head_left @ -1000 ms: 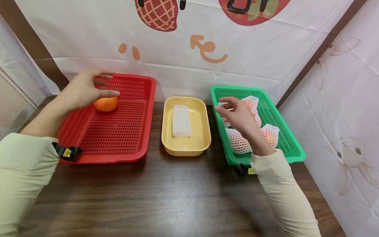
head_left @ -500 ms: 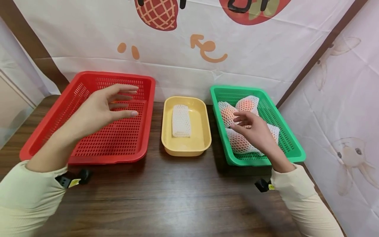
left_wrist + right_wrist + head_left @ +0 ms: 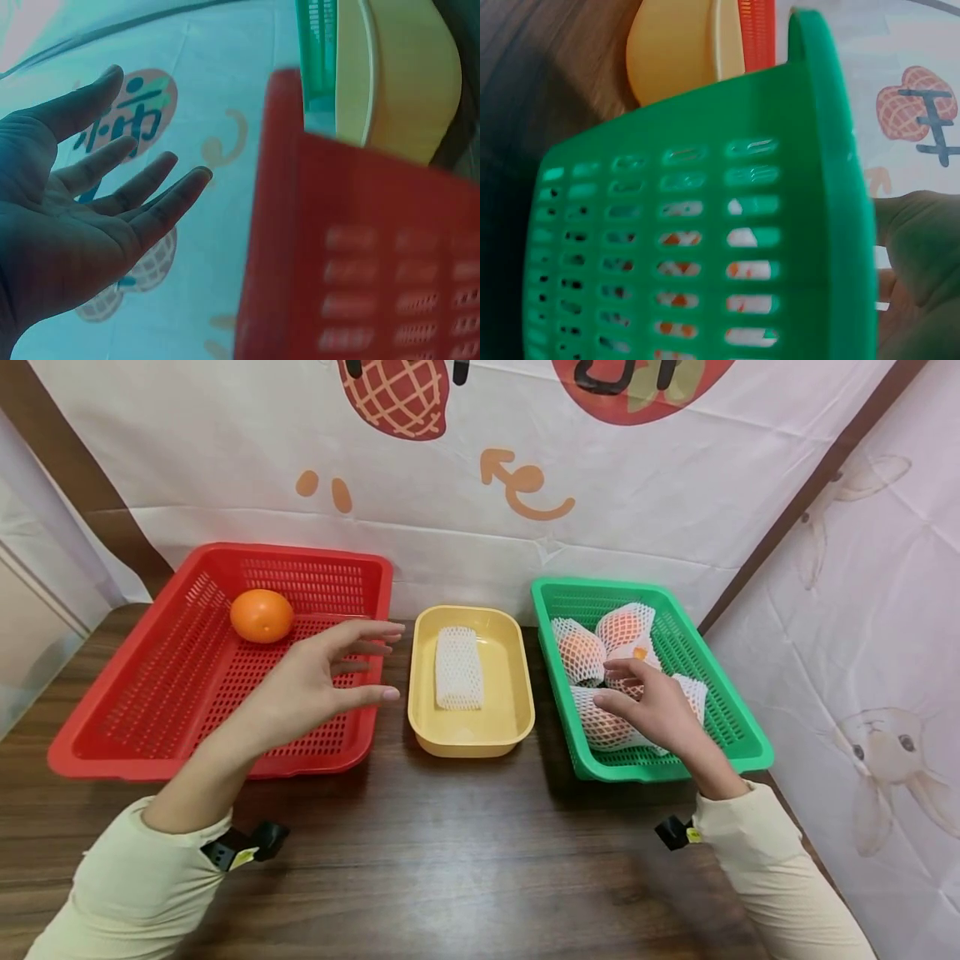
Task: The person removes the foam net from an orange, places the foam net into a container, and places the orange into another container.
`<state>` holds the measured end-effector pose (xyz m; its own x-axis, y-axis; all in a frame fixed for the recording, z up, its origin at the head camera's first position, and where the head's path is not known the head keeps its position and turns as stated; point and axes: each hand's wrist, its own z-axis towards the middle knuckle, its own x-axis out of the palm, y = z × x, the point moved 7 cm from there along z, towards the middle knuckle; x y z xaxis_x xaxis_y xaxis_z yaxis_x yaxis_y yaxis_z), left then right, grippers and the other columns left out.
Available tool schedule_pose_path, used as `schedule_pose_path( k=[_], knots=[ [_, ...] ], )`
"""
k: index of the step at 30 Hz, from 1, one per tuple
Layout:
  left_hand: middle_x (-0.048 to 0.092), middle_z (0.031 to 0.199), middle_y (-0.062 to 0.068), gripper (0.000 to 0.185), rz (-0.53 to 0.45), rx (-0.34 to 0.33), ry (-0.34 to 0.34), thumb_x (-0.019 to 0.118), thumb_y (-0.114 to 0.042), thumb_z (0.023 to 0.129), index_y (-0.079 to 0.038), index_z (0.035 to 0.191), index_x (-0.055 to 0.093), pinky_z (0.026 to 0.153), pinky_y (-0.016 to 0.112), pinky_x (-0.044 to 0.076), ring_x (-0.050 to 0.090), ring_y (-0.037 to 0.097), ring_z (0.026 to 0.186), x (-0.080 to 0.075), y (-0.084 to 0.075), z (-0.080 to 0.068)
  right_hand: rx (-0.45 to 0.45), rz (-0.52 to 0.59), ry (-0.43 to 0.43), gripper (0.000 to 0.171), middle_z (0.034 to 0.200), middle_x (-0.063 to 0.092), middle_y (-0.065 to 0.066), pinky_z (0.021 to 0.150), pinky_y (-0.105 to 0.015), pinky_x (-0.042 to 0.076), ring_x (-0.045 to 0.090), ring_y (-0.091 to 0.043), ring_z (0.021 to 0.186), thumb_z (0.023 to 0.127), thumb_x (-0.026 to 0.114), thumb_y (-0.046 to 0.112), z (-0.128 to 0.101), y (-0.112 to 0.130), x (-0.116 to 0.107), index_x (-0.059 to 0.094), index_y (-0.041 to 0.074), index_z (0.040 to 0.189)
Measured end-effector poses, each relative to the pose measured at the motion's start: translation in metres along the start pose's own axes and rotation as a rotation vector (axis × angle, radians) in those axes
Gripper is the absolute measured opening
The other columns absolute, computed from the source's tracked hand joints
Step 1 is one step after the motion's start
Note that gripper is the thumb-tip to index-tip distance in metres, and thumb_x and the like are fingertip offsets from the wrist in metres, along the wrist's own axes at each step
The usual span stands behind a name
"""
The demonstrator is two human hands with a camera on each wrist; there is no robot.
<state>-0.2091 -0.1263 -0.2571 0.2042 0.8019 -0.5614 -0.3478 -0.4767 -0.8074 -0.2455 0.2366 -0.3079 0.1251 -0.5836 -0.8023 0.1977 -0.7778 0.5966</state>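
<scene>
My left hand (image 3: 315, 685) hovers over the right side of the red basket (image 3: 82, 739), its fingers spread and nothing in its grasp. The left wrist view shows that palm (image 3: 67, 247) bare. An unwrapped orange (image 3: 262, 616) lies at the back left of this basket. Over the green basket (image 3: 738, 727) is my right hand (image 3: 660, 706), fingers loosely bent above several fruits (image 3: 579, 652) in white foam nets. Whether the fingertips touch a fruit cannot be seen. A flat white foam net (image 3: 459, 668) lies in the yellow tray (image 3: 510, 727).
The yellow tray stands between the two baskets on a dark wooden table (image 3: 420, 860). Behind them hangs a white printed cloth (image 3: 450, 539). Another cloth (image 3: 885, 652) borders the right side. In the right wrist view the green basket's wall (image 3: 682, 225) hides most of the right hand.
My left hand has moved right and nearer from above the orange, uncovering it. My right hand has shifted slightly right and nearer. The orange and foam net stay put.
</scene>
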Motion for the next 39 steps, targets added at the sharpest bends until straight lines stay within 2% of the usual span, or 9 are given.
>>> schedule_pose_path(
  k=[6, 13, 21, 28, 33, 39],
  knots=[
    [0.057, 0.127, 0.007, 0.061, -0.075, 0.036, 0.056, 0.079, -0.016, 0.08, -0.012, 0.134, 0.052, 0.093, 0.047, 0.046, 0.056, 0.025, 0.112, 0.021, -0.003, 0.005, -0.013, -0.084, 0.094, 0.063, 0.139, 0.046, -0.022, 0.095, -0.056, 0.039, 0.044, -0.041, 0.124, 0.09, 0.069, 0.026, 0.002, -0.009, 0.01, 0.043, -0.003, 0.139],
    [0.055, 0.129, 0.005, 0.061, -0.176, 0.083, 0.101, 0.08, -0.01, 0.078, -0.009, 0.132, 0.053, 0.091, 0.041, 0.048, 0.056, 0.025, 0.112, 0.046, -0.002, 0.015, -0.046, -0.156, 0.143, 0.07, 0.139, 0.043, -0.026, 0.1, -0.058, 0.033, 0.038, -0.043, 0.127, 0.083, 0.077, 0.024, 0.009, -0.012, 0.02, 0.044, -0.007, 0.137],
    [0.057, 0.126, 0.01, 0.059, -0.085, 0.16, 0.129, 0.08, -0.008, 0.077, -0.004, 0.13, 0.055, 0.091, 0.04, 0.048, 0.058, 0.027, 0.109, 0.069, -0.005, 0.028, -0.025, -0.262, 0.191, 0.086, 0.137, 0.047, -0.023, 0.104, -0.061, 0.018, 0.037, -0.044, 0.127, 0.07, 0.086, 0.029, 0.009, -0.022, 0.026, 0.044, 0.0, 0.14],
    [0.058, 0.124, 0.012, 0.059, -0.072, 0.197, 0.157, 0.081, -0.009, 0.077, -0.004, 0.129, 0.055, 0.09, 0.039, 0.049, 0.059, 0.027, 0.106, 0.084, -0.009, 0.033, -0.044, -0.223, 0.181, 0.082, 0.132, 0.049, -0.024, 0.095, -0.057, 0.037, 0.046, -0.041, 0.118, 0.071, 0.086, 0.025, 0.005, -0.023, 0.026, 0.045, -0.002, 0.136],
    [0.057, 0.124, 0.011, 0.059, -0.075, 0.192, 0.173, 0.08, -0.009, 0.077, -0.005, 0.129, 0.055, 0.091, 0.038, 0.048, 0.059, 0.026, 0.106, 0.092, -0.009, 0.034, -0.03, -0.223, 0.151, 0.076, 0.132, 0.049, -0.023, 0.096, -0.055, 0.037, 0.045, -0.039, 0.119, 0.073, 0.084, 0.024, 0.005, -0.021, 0.022, 0.046, -0.003, 0.133],
    [0.057, 0.125, 0.01, 0.058, -0.078, 0.197, 0.18, 0.08, -0.011, 0.078, -0.006, 0.13, 0.054, 0.091, 0.036, 0.048, 0.058, 0.025, 0.108, 0.099, -0.012, 0.035, 0.002, -0.177, 0.092, 0.084, 0.132, 0.049, -0.021, 0.091, -0.054, 0.041, 0.049, -0.035, 0.113, 0.074, 0.083, 0.033, 0.0, -0.012, 0.003, 0.042, -0.002, 0.138]
  ],
)
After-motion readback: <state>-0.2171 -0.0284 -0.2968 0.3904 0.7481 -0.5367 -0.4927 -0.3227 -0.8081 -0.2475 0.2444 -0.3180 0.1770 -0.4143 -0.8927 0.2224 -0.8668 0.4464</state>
